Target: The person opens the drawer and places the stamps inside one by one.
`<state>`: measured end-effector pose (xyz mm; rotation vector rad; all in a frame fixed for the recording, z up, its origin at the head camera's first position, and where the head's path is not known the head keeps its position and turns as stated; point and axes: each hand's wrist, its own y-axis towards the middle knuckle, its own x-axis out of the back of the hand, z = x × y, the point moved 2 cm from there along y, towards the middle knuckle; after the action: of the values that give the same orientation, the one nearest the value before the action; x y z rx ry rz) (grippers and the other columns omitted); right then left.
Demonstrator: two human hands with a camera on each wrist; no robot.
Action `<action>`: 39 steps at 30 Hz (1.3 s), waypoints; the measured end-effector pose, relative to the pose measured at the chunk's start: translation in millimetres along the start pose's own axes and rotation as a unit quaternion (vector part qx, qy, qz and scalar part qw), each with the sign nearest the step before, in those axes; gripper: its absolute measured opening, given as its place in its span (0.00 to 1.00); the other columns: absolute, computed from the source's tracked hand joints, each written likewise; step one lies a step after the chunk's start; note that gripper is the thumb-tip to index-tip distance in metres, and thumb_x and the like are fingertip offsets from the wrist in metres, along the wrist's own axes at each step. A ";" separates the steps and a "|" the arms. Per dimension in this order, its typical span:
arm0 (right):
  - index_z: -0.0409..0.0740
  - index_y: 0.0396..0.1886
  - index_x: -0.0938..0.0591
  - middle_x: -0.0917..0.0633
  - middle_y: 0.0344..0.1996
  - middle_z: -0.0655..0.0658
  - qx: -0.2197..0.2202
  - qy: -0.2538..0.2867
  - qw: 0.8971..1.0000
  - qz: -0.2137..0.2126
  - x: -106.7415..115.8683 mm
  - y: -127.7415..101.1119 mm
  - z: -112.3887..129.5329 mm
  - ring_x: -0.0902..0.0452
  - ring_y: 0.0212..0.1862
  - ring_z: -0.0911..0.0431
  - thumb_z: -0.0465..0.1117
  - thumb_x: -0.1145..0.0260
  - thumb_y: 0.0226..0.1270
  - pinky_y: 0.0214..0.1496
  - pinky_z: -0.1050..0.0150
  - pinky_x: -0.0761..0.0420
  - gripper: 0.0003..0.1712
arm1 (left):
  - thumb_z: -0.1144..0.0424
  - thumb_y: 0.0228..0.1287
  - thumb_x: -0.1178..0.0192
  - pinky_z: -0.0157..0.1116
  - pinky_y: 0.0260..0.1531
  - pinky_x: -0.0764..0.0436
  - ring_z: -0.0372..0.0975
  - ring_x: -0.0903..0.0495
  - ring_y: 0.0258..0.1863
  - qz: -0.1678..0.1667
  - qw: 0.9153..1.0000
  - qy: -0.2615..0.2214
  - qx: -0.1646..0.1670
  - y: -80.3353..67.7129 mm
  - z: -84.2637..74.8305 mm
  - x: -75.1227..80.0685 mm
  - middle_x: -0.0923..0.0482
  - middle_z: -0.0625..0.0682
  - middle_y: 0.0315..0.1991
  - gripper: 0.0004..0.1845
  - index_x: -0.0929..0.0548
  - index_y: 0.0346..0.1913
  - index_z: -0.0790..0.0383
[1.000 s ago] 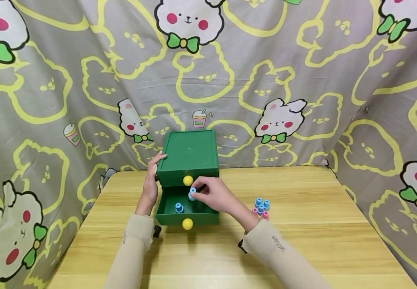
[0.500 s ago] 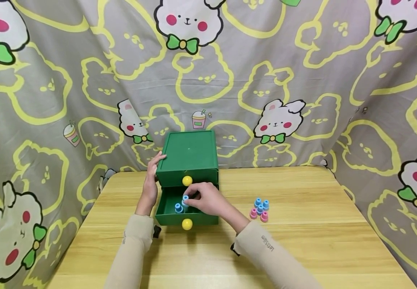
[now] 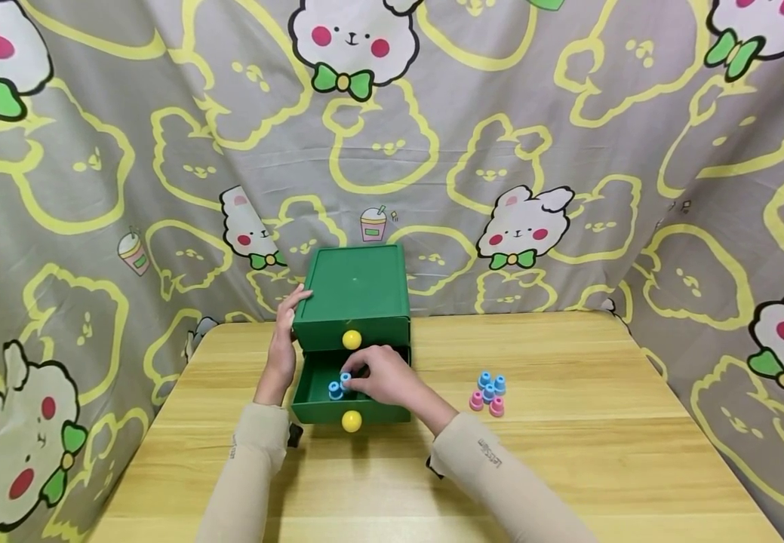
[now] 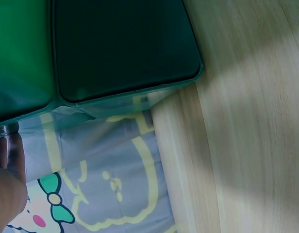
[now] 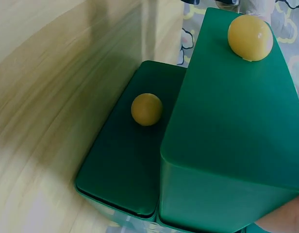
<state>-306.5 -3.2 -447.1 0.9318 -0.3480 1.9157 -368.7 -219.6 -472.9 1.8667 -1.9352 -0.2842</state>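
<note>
Your right hand (image 3: 381, 377) pinches a blue peg (image 3: 346, 379) low inside the open drawer (image 3: 351, 411) of the green chest (image 3: 354, 290); your left hand (image 3: 284, 339) lies flat-fingered against the chest's left side. Set the peg beside the other blue peg (image 3: 334, 390) before letting go. More pegs (image 3: 489, 392) wait right of the chest.

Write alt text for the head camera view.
A right hand sets a small blue piece into the open lower drawer of a green two-drawer box beside another blue piece, while the left hand rests on the box's side. More blue and pink pieces sit on the wooden table.
</note>
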 end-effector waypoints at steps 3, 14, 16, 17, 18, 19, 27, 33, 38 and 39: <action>0.49 0.44 0.08 0.10 0.39 0.54 -0.005 -0.004 1.000 0.006 0.1 1.1 0.5 0.17 0.44 0.61 0.43 0.26 0.68 0.49 0.65 0.20 0.08 | 0.45 0.83 0.70 0.63 0.66 0.43 0.48 0.50 0.81 0.001 1.000 0.000 -0.001 0.0 -0.7 -0.1 0.47 0.40 0.82 0.30 0.30 0.75 0.51; 0.48 0.48 0.09 0.10 0.42 0.53 -0.010 -0.007 1.000 0.022 -1.7 2.5 -1.0 0.16 0.47 0.59 0.44 0.27 0.70 0.51 0.64 0.19 0.11 | 0.47 0.84 0.71 0.63 0.68 0.44 0.47 0.51 0.81 0.001 1.000 0.004 0.008 -1.0 -2.1 0.9 0.48 0.40 0.82 0.29 0.31 0.76 0.50; 0.48 0.49 0.10 0.09 0.42 0.53 -0.008 -0.007 1.000 0.023 -2.2 2.5 -1.7 0.15 0.48 0.59 0.43 0.27 0.70 0.52 0.64 0.18 0.11 | 0.46 0.84 0.70 0.63 0.67 0.44 0.47 0.51 0.81 0.001 1.000 0.003 0.008 -0.9 -2.2 0.7 0.48 0.39 0.82 0.29 0.31 0.76 0.49; 0.47 0.49 0.10 0.09 0.42 0.53 -0.007 -0.007 1.000 0.024 -2.3 2.5 -2.0 0.15 0.48 0.58 0.43 0.27 0.70 0.52 0.63 0.18 0.11 | 0.46 0.84 0.71 0.64 0.67 0.44 0.47 0.50 0.81 0.001 1.000 0.002 0.007 -0.9 -2.3 0.5 0.47 0.40 0.82 0.29 0.31 0.76 0.49; 0.47 0.49 0.10 0.09 0.42 0.53 -0.007 -0.007 1.000 0.025 -2.5 2.5 -2.4 0.15 0.48 0.58 0.42 0.28 0.70 0.53 0.63 0.18 0.11 | 0.46 0.84 0.70 0.64 0.67 0.44 0.47 0.50 0.81 0.001 1.000 0.002 0.007 -0.8 -2.1 0.5 0.47 0.39 0.82 0.29 0.30 0.76 0.49; 0.47 0.49 0.10 0.09 0.42 0.53 -0.007 -0.006 1.000 0.026 -2.6 2.6 -2.6 0.15 0.48 0.58 0.42 0.28 0.70 0.53 0.63 0.18 0.11 | 0.46 0.84 0.70 0.63 0.67 0.44 0.47 0.50 0.81 0.001 1.000 0.001 0.007 -0.7 -2.1 0.3 0.47 0.39 0.82 0.29 0.30 0.76 0.49; 0.47 0.45 0.09 0.09 0.40 0.52 0.000 -0.004 1.000 0.027 -3.2 4.1 -4.4 0.14 0.44 0.59 0.38 0.25 0.65 0.47 0.67 0.17 0.09 | 0.46 0.84 0.70 0.63 0.68 0.44 0.47 0.51 0.81 0.000 1.000 0.002 0.008 -0.6 -1.5 0.3 0.47 0.40 0.82 0.29 0.30 0.76 0.51; 0.49 0.42 0.08 0.08 0.38 0.54 0.010 -0.018 0.999 0.029 -3.8 5.0 -4.7 0.14 0.44 0.60 0.39 0.24 0.65 0.49 0.67 0.18 0.07 | 0.45 0.84 0.70 0.64 0.68 0.45 0.46 0.51 0.81 -0.001 1.000 0.001 0.014 0.3 -2.9 0.1 0.47 0.39 0.82 0.29 0.30 0.75 0.50; 0.49 0.42 0.09 0.09 0.38 0.53 0.010 -0.011 1.000 0.025 -2.8 4.0 -4.2 0.14 0.43 0.61 0.39 0.24 0.65 0.47 0.67 0.18 0.07 | 0.45 0.83 0.69 0.63 0.68 0.44 0.46 0.51 0.81 -0.002 1.000 0.002 0.018 0.9 -2.8 -0.1 0.47 0.39 0.82 0.29 0.30 0.75 0.49; 0.49 0.42 0.09 0.09 0.38 0.53 0.010 -0.008 1.000 0.023 -2.1 3.5 -3.9 0.14 0.43 0.61 0.39 0.24 0.66 0.47 0.68 0.18 0.07 | 0.45 0.83 0.69 0.63 0.67 0.44 0.47 0.51 0.81 -0.002 1.000 0.002 0.019 1.0 -2.6 -0.1 0.48 0.40 0.82 0.29 0.30 0.75 0.49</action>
<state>-310.7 -4.1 -450.8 0.9605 -0.3624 1.9583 -368.4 -219.1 -470.2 1.8936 -1.9474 -0.2473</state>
